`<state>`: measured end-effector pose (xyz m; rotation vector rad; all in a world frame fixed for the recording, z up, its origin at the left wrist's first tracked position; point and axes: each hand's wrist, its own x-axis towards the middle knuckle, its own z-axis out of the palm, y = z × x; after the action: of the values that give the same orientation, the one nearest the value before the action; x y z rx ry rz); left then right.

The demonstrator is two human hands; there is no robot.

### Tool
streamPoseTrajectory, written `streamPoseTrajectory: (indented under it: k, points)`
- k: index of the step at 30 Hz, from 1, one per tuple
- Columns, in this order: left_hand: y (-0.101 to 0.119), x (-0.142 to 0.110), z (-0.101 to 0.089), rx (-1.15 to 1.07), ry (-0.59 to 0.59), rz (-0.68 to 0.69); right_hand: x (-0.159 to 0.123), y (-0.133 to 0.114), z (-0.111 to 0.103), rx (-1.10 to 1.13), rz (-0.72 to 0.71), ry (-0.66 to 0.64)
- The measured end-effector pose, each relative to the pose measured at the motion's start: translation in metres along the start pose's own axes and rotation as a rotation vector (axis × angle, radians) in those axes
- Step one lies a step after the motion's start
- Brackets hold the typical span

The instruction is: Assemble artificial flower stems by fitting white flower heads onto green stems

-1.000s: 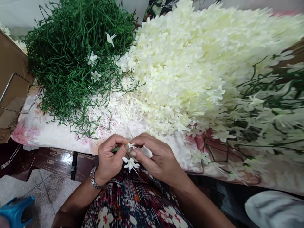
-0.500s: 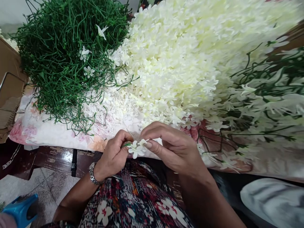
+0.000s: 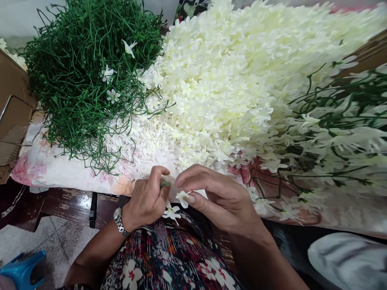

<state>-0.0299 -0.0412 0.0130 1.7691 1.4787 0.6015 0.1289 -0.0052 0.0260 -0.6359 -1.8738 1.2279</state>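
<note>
My left hand (image 3: 146, 200), with a metal watch at the wrist, pinches a thin green stem (image 3: 165, 185) at the front edge of the table. A white flower (image 3: 171, 212) hangs from that stem below the fingers. My right hand (image 3: 217, 196) faces it, fingers curled, pinching a small white flower head (image 3: 183, 196) right next to the stem tip. Both hands hover over my lap, which is covered by a dark floral dress (image 3: 169, 257).
A heap of bare green stems (image 3: 87, 72) fills the back left. A large pile of loose cream flower heads (image 3: 229, 80) covers the middle. Finished stems with flowers (image 3: 335, 137) lie at the right. All rest on a floral cloth (image 3: 60, 169). A blue object (image 3: 21, 270) sits on the floor.
The first flower now hangs lower on the stem below my left hand. My right hand holds another flower head at the stem tip. The view shifted slightly.
</note>
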Motion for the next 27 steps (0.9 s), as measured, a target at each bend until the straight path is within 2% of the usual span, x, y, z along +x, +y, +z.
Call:
streamPoseTrajectory:
  k: [6,9,13,17,19,22,24,27]
  points:
    - [-0.002,-0.001,0.006,0.19,0.003,0.135,0.003,0.004,0.007,-0.06,0.035,-0.051]
    - [-0.001,-0.002,0.007,0.141,0.023,0.159,-0.001,0.007,0.009,-0.088,0.059,-0.031]
    - [-0.001,-0.004,0.007,-0.032,0.189,0.186,-0.003,0.011,0.009,-0.098,0.089,0.055]
    - [-0.004,-0.006,0.01,-0.077,0.337,0.281,-0.004,0.012,0.012,-0.118,0.107,0.068]
    - [-0.006,-0.008,0.012,-0.108,0.358,0.259,-0.005,0.013,0.013,-0.125,0.104,0.076]
    - [-0.01,-0.01,0.014,-0.215,0.386,0.147,-0.006,0.013,0.012,-0.136,0.086,0.143]
    - [-0.013,-0.012,0.014,-0.353,0.389,0.069,-0.005,0.012,0.011,-0.17,0.076,0.182]
    - [-0.017,-0.012,0.014,-0.595,0.331,-0.022,-0.004,0.008,0.01,-0.238,0.051,0.156]
